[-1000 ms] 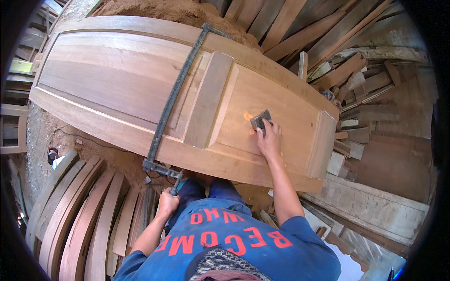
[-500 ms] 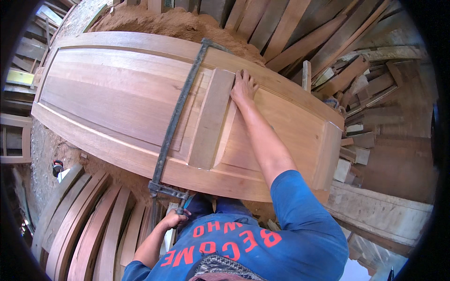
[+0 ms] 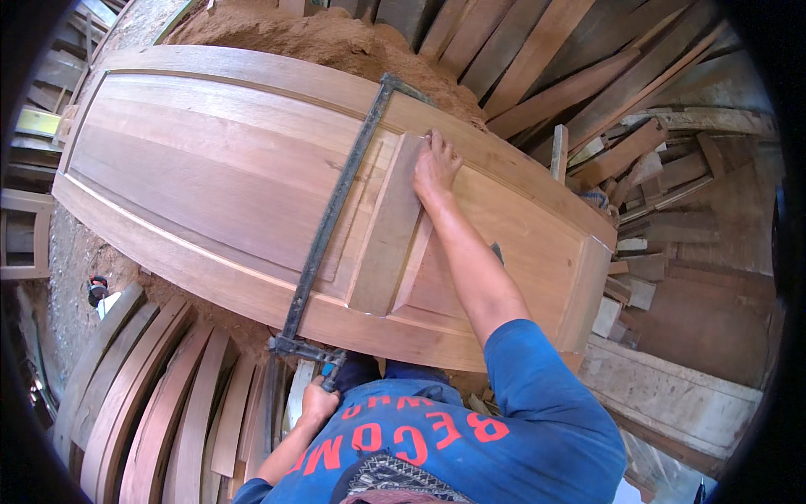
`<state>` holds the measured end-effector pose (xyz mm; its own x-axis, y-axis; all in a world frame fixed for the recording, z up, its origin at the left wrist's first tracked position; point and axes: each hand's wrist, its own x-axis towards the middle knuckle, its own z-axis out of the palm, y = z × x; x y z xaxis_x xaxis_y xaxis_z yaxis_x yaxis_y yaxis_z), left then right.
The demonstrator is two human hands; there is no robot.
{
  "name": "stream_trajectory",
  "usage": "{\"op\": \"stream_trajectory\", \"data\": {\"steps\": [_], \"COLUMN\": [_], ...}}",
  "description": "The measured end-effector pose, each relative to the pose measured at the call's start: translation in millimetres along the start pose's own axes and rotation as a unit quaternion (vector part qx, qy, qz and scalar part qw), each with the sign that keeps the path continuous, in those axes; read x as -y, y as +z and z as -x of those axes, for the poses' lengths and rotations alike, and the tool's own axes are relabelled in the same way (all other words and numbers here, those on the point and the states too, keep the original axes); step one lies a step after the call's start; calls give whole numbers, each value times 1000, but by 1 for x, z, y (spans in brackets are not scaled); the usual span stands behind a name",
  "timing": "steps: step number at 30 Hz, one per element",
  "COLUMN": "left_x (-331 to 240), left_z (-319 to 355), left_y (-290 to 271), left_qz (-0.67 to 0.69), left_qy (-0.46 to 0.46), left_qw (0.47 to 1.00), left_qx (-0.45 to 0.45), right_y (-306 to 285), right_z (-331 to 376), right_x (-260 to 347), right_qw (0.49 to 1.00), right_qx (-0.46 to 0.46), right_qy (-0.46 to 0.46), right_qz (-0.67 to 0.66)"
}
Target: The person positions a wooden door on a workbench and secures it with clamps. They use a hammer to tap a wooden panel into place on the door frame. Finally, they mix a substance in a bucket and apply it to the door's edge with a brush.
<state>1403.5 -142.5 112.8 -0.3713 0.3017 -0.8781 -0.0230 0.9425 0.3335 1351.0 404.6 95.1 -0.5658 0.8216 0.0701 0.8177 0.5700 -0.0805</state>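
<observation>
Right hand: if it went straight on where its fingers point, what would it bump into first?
Probably the far long rail of the light-brown, panelled wooden door, just beyond the right hand; fingertip height there is unclear.

Panelled wooden door (image 3: 193, 160) — dark clamp (image 3: 339, 208) across its width

Blue shirt (image 3: 558, 424): red capitals across the front, upside down from the wearer's own view.
Red lettering (image 3: 411, 435): two rows, the larger nearer the wearer's head, partly creased by folds.
</observation>
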Motion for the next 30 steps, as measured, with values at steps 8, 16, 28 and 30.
{"op": "stream_trajectory", "data": {"steps": [8, 16, 28, 30], "left_x": [-28, -25, 6, 11], "left_z": [18, 17, -17, -11], "left_y": [-4, -2, -19, -10], "left_qz": [-75, -77, 185, 78], "left_qy": [-15, 26, -4, 13], "left_qw": [994, 994, 942, 988], "left_qx": [-82, -67, 279, 131], "right_y": [1, 0, -76, -83], "right_z": [-5, -8, 171, 232], "right_x": [11, 5, -77, -59], "right_qw": [999, 996, 979, 966], "right_qx": [5, 17, -6, 44], "right_qy": [-33, -88, -60, -99], "right_qz": [-14, -12, -196, -233]}}
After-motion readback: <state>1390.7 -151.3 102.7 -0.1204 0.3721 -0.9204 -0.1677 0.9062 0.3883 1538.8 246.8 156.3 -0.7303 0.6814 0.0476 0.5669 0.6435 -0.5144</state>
